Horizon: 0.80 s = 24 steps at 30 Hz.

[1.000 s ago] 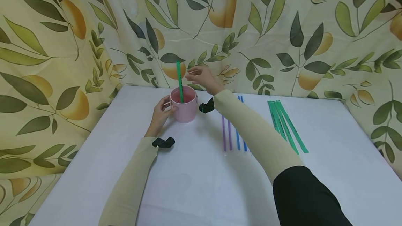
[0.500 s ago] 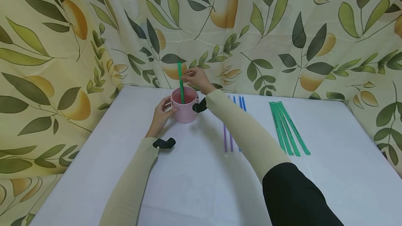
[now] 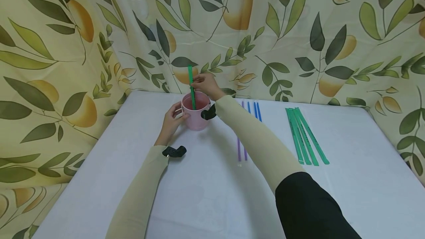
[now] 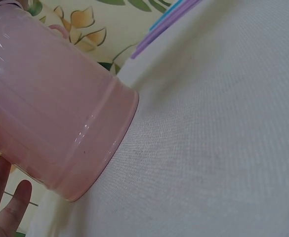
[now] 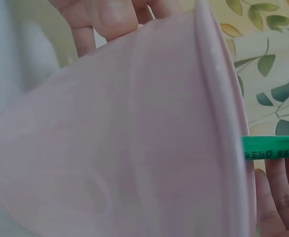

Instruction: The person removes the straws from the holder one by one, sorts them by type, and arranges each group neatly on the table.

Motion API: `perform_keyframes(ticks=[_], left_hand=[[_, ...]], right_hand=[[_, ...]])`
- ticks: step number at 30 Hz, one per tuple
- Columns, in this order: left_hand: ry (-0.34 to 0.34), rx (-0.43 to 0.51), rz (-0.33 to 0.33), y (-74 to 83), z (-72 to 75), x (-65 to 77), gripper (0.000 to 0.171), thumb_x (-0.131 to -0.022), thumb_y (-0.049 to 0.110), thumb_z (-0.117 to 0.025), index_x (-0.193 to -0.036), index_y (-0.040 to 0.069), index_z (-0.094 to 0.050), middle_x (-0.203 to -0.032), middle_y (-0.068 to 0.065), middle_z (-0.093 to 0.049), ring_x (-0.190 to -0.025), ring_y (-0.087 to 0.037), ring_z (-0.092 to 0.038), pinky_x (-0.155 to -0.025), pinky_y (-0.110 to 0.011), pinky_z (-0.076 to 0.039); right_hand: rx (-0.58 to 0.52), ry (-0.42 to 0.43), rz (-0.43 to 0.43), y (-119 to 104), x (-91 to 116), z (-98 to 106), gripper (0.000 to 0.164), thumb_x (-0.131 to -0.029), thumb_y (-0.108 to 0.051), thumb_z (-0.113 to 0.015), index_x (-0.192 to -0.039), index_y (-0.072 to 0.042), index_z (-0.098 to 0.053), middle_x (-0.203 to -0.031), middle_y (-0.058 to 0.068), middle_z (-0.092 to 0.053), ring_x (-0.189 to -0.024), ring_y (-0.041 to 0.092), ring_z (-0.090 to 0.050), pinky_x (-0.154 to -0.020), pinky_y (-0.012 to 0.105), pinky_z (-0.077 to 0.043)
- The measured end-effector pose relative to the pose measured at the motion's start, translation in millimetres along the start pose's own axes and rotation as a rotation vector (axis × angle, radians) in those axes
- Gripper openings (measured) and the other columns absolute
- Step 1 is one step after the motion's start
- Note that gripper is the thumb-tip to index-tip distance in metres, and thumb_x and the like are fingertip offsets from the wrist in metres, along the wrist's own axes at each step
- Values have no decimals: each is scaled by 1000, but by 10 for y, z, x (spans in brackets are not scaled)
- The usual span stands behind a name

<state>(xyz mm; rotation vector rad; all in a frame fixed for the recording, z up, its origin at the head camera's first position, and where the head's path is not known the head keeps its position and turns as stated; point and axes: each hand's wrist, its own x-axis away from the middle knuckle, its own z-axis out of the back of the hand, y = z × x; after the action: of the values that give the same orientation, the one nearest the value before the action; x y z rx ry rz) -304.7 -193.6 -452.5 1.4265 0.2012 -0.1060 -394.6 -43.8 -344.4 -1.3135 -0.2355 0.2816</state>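
A pink bucket (image 3: 195, 123) stands upright near the back of the white table, its side filling much of both wrist views. My left hand (image 3: 170, 124) grips it from the left, thumb toward the front. Standing in the bucket and leaning slightly is a straw in a printed green wrapper (image 3: 193, 99); its lower end is hidden inside. Above the rim, my right hand (image 3: 208, 85) pinches this green straw between thumb and fingers. The right wrist view also shows the straw (image 5: 270, 147) reaching past the rim, at the fingertips.
Several green wrapped straws (image 3: 306, 135) lie side by side on the right of the table (image 3: 199, 194). Purple straws (image 3: 238, 149) and blue straws (image 3: 257, 111) lie left of them, partly covered by my right forearm. A patterned curtain (image 3: 239, 47) hangs behind the table.
My right hand has moved left to the green straw and taken hold of it. The left hand stays on the bucket, and the view has shifted slightly.
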Motion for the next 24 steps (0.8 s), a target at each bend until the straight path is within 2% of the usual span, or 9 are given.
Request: perform_keyframes(ticks=[4,10,17,24], left_hand=[[-3,22,29,16,-1,5,61,-85,11,-68,-139,7,-41,-142,-15,-44,-129,-31,-43,-111,-41,-38],[-13,52,36,11,13,2,64,-84,11,-69,-141,7,-39,-144,-16,-41,-133,-33,-39,-115,-45,-31],[4,9,36,14,-4,-3,62,-84,12,-69,-139,6,-41,-142,-13,-45,-129,-30,-44,-114,-41,-34],[6,-8,34,15,-9,3,62,-85,13,-69,-139,7,-41,-141,-13,-45,-130,-30,-43,-113,-42,-34]], right_hand=[[-14,2,-8,-15,12,15,28,-89,-1,-59,-117,5,-59,-115,22,-61,-103,28,-62,-89,34,-56],[-50,-3,-20,-71,34,62,28,-90,-4,-59,-118,3,-58,-116,20,-60,-107,30,-62,-87,35,-57],[-109,-14,44,-174,76,146,27,-90,-3,-58,-116,5,-59,-116,23,-60,-105,34,-63,-91,43,-54],[-169,-17,51,-359,122,231,27,-90,-2,-58,-117,5,-58,-107,16,-62,-96,27,-64,-93,42,-53]])
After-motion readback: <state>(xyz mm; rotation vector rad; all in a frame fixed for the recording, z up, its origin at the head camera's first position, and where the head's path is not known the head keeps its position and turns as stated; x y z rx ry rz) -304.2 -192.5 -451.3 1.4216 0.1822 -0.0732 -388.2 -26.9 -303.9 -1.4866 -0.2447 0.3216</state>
